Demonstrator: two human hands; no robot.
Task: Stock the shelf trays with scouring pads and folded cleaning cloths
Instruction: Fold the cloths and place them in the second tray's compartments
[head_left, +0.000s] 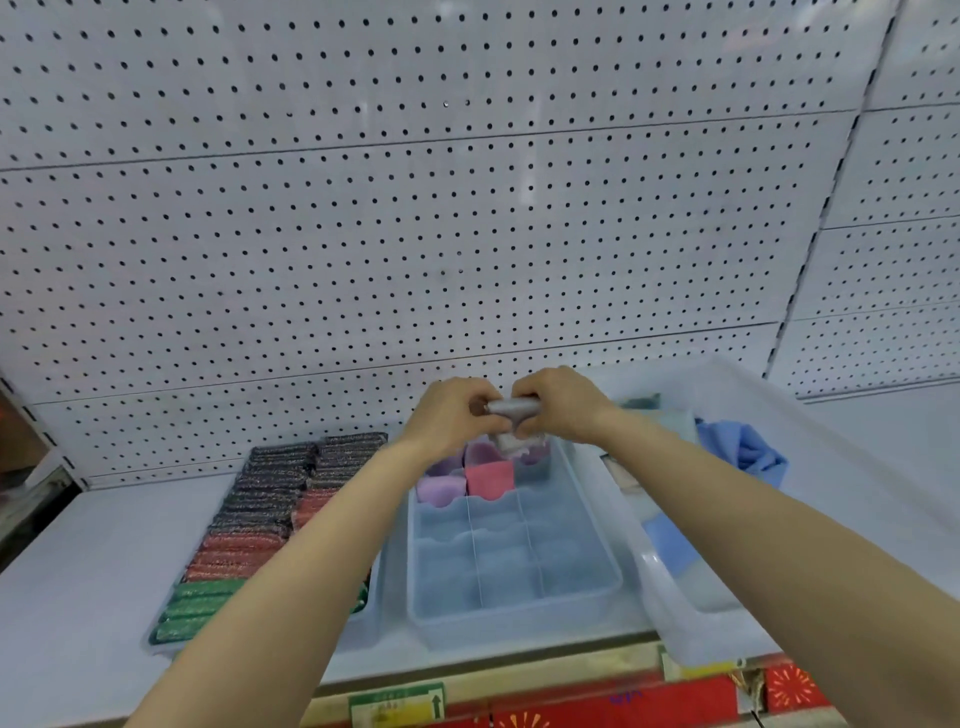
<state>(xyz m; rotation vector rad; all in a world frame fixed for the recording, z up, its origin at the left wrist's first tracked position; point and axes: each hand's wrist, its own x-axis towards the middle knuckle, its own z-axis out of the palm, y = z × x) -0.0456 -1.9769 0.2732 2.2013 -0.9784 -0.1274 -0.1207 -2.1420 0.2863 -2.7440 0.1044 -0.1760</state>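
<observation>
Both hands meet above the far end of the divided clear tray. My left hand and my right hand pinch a folded grey cloth between them, held just over the tray's back compartments. Below it sit folded cloths in the far cells: a pink cloth, a lilac cloth and purple ones behind. The nearer cells hold nothing. To the left, a tray of scouring pads is packed with dark, red and green rows.
A large clear bin on the right holds loose blue cloths. White pegboard backs the white shelf. A price strip and red packaging run below the shelf's front edge.
</observation>
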